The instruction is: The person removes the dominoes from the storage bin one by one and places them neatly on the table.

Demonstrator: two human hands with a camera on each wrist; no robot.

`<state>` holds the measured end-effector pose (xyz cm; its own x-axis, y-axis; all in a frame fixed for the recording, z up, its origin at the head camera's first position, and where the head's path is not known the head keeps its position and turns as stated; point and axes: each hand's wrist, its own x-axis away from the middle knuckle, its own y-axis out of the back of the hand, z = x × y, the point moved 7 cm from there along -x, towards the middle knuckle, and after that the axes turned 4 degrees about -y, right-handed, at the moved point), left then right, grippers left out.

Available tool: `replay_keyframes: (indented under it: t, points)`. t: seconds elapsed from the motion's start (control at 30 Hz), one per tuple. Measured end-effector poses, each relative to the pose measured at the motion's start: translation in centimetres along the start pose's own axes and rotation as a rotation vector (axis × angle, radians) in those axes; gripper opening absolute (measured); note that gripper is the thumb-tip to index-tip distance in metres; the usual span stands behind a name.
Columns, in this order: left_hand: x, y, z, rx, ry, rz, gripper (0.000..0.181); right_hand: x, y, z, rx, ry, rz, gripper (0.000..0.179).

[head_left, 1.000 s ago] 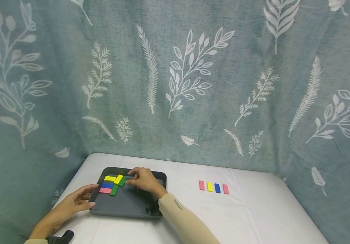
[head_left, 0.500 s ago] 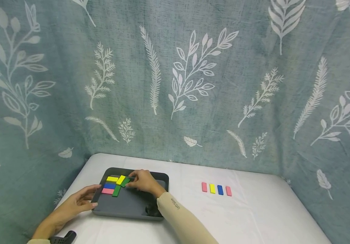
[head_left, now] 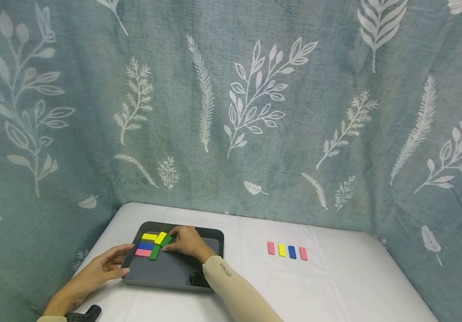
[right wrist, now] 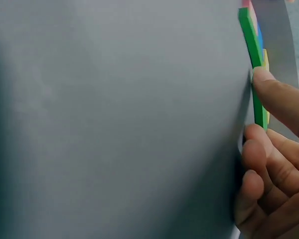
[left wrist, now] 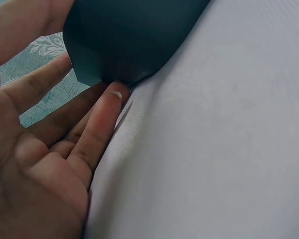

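The dark grey tray [head_left: 166, 286] lies on the white-covered table. Against its left side rests my left hand [head_left: 100, 268], fingers and thumb touching the outer wall; the left wrist view shows the tray wall [left wrist: 129, 40] above the fingertips. Inside the tray, my right hand [head_left: 188, 243] pinches a green block [head_left: 167, 240] by its ends between thumb and fingers. A second green block [head_left: 154, 252] touches it, and a tilted yellow block [head_left: 160, 237] lies along its left side. Another yellow block [head_left: 149, 236], a blue block [head_left: 146, 246] and a pink block [head_left: 143, 252] sit stacked in rows.
To the right of the tray, a row holds a pink block [head_left: 271, 248], a yellow block [head_left: 281, 250], a blue block [head_left: 292, 252] and another pink block [head_left: 303, 253]. A patterned curtain [head_left: 231, 112] surrounds the table's back and sides.
My right hand has shifted slightly left, pushing the green block closer against the yellow one. The left hand stays at the tray's side. The whole view has drifted a little.
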<state>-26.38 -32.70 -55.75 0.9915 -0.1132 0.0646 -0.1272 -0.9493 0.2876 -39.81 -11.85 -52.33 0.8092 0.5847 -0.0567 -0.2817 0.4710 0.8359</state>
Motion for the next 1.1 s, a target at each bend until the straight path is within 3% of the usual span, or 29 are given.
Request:
replay_keyframes:
  t: [0.2, 0.43, 0.87, 1.1]
  points:
    - [-0.17, -0.02, -0.01, -0.012, 0.001, -0.012, 0.08, 0.12, 0.05, 0.18, 0.027, 0.015, -0.014, 0.047]
    - [-0.12, 0.04, -0.26, -0.017, -0.002, -0.01, 0.079, 0.56, 0.32, 0.23, -0.032, 0.033, 0.064, 0.047]
    - [0.01, -0.03, -0.28, 0.006, -0.018, 0.001, 0.077, 0.57, 0.24, -0.36, -0.043, -0.014, 0.034, 0.05]
    - [0.16, -0.03, 0.02, 0.004, -0.011, -0.002, 0.078, 0.85, 0.36, -0.24, -0.051, 0.008, 0.05, 0.047]
